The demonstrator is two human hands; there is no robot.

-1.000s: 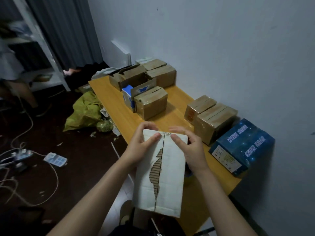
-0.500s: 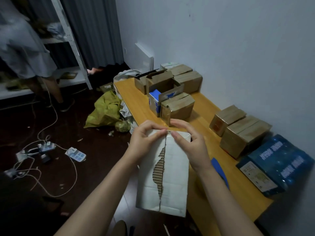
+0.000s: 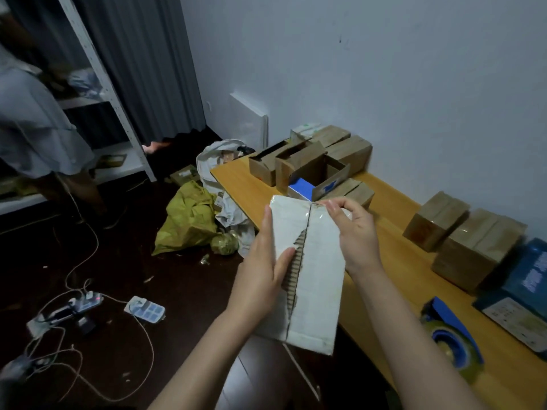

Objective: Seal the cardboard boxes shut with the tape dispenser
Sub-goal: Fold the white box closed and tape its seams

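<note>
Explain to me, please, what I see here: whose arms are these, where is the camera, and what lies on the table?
No machine here: these are a person's two bare hands, seen from a camera worn on the head, looking forward and down. The left hand grips the side of a white box; the right hand pinches its far end. A torn seam runs along the box. On the table lie a blue tape dispenser, several brown boxes and one open box.
</note>
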